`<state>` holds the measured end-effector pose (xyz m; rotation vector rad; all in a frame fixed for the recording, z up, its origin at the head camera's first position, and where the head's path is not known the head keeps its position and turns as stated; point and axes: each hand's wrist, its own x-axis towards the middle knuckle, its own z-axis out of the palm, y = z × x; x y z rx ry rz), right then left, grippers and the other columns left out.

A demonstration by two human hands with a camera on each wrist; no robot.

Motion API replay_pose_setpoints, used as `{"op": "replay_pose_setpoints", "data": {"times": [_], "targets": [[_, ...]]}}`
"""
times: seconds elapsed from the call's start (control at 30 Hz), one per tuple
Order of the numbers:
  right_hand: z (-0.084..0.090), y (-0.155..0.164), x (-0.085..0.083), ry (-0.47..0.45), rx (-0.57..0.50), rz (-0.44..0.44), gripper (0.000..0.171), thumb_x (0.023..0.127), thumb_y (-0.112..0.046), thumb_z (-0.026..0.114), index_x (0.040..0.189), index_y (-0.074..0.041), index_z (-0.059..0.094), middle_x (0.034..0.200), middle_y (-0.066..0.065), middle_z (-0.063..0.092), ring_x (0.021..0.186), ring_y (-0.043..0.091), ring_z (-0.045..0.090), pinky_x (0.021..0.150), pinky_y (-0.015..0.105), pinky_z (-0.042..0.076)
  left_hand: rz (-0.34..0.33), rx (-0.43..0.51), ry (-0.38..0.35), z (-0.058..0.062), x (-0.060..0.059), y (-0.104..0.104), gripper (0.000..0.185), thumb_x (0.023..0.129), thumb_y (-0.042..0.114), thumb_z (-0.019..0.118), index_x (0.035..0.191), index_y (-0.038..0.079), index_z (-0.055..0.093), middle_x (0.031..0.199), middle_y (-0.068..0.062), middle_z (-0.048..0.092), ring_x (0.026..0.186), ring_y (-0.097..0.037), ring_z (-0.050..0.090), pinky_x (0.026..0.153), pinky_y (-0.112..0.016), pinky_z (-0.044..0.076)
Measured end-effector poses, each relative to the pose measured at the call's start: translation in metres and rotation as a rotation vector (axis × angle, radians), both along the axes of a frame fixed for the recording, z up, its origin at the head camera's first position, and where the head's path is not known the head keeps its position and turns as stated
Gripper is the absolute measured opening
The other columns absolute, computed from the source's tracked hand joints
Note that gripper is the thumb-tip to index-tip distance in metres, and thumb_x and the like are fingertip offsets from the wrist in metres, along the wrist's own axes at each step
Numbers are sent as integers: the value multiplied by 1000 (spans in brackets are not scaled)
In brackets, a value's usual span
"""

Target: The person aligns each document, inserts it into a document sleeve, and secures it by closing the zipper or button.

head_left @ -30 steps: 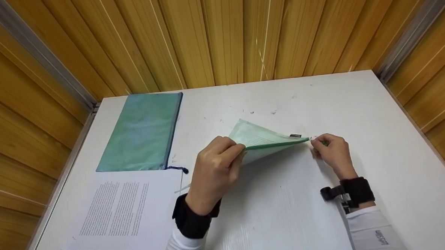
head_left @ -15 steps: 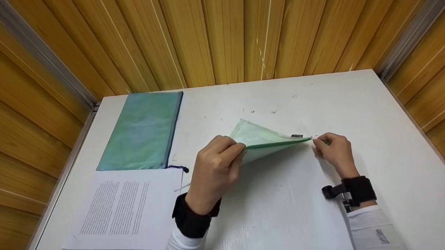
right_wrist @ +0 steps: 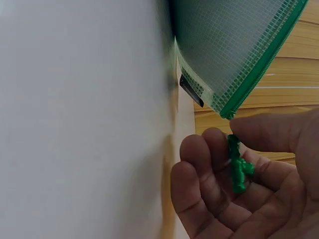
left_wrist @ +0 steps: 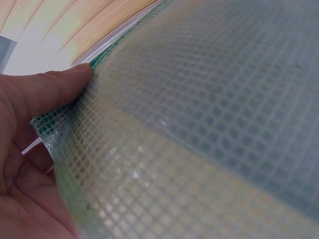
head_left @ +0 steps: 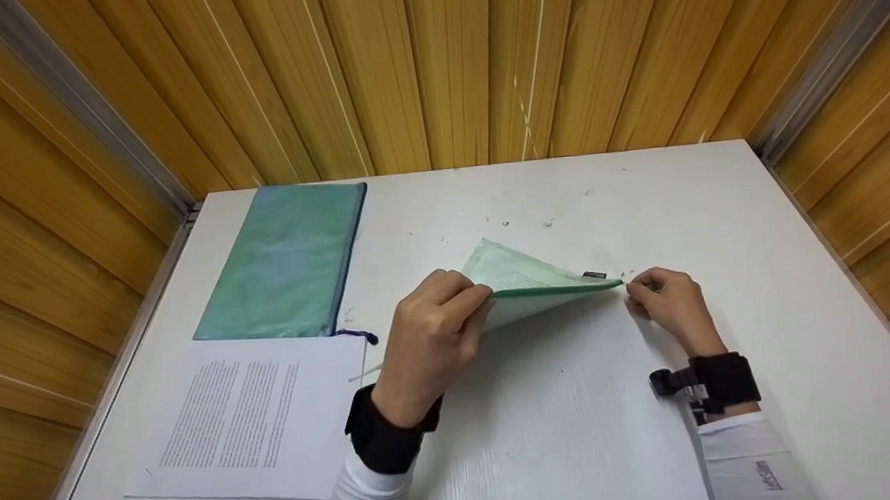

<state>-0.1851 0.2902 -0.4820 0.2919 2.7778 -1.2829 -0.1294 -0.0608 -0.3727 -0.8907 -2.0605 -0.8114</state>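
A pale green mesh zipper pouch (head_left: 517,265) is held tilted above the table, with printed lines showing through it in the head view. My left hand (head_left: 437,325) pinches its zipper edge near one corner, thumb on the mesh in the left wrist view. Along that edge a darker green zipper (head_left: 559,290) runs straight across to my right hand (head_left: 669,300). There my thumb and fingers pinch the zipper's end, and a knotted green pull cord (right_wrist: 238,167) hangs in the palm. A small black tag (right_wrist: 191,89) sticks out from the pouch's side near that end.
A blue-green zipper pouch (head_left: 284,261) with a dark blue edge and cord lies flat at the back left. Nearer, a printed paper sheet (head_left: 234,417) lies on the white table (head_left: 573,440). Wood-patterned panels (head_left: 445,77) stand behind the table and along both sides.
My right hand has shifted slightly to the right, with the zipper's end beside it. The left hand has stayed almost still, and its grip on the pouch looks the same.
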Motion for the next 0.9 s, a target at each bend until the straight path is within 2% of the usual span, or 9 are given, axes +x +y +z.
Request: {"op": "replay_pose_setpoints", "data": {"times": [0.07, 0.17, 0.23, 0.3, 0.47, 0.63, 0.73, 0.83, 0.9], "targets": [[2, 1, 1, 14, 61, 31, 28, 104, -20, 64, 115, 4, 73, 91, 12, 77, 80, 20, 69, 69, 28, 49, 0, 2, 7, -1, 0, 1, 11, 88, -5, 83, 86, 5, 79, 76, -3, 62, 69, -15, 58, 61, -23, 49], [8, -1, 5, 55, 137, 62, 32, 104, -21, 63, 120, 5, 72, 111, 25, 76, 100, 39, 71, 80, 38, 51, 6, 7, 21, -2, -1, 2, 11, 87, -6, 83, 86, 5, 78, 76, -3, 61, 69, -15, 57, 61, -24, 48], [14, -3, 8, 82, 148, 73, 33, 106, -22, 62, 122, 5, 72, 119, 29, 74, 109, 45, 71, 83, 40, 52, 9, 11, 30, -3, -1, 3, 12, 87, -6, 82, 86, 4, 78, 76, -3, 61, 69, -15, 56, 61, -24, 48], [21, -6, 11, 94, 129, 80, 34, 107, -24, 61, 122, 4, 73, 118, 29, 75, 102, 40, 74, 80, 38, 53, 15, 10, 36, -3, -1, 4, 12, 87, -6, 82, 86, 4, 77, 75, -3, 60, 69, -14, 56, 61, -24, 48], [37, -17, 18, 139, 69, 115, 31, 108, -26, 64, 119, 1, 75, 106, 21, 79, 82, 11, 71, 70, 23, 49, 25, 3, 43, -4, 1, 8, 12, 88, -6, 82, 86, 5, 77, 75, -2, 59, 69, -14, 56, 60, -23, 47], [48, -28, 26, 217, 34, 157, 25, 106, -22, 69, 117, -1, 76, 100, 15, 80, 78, 1, 68, 69, 20, 49, 28, -13, 45, -4, 3, 13, 11, 88, -5, 83, 86, 5, 77, 75, -2, 59, 68, -14, 56, 60, -23, 47], [52, -36, 30, 308, 34, 191, 19, 101, -14, 75, 115, -1, 76, 104, 13, 78, 83, 2, 69, 73, 15, 50, 22, -31, 46, -5, 5, 17, 11, 88, -4, 82, 87, 6, 78, 76, -2, 61, 69, -14, 58, 61, -23, 49], [53, -43, 33, 409, 61, 231, 19, 95, -5, 80, 112, 0, 76, 108, 12, 75, 91, 13, 72, 76, 11, 51, 18, -50, 48, -5, 7, 21, 11, 89, -5, 80, 88, 6, 78, 77, -1, 62, 70, -14, 58, 61, -23, 49], [54, -46, 34, 433, 76, 241, 16, 94, -4, 80, 110, -1, 76, 108, 12, 75, 93, 17, 73, 77, 12, 52, 18, -58, 55, -6, 9, 25, 12, 90, -5, 79, 87, 7, 77, 77, -1, 62, 69, -14, 58, 61, -23, 48]]}}
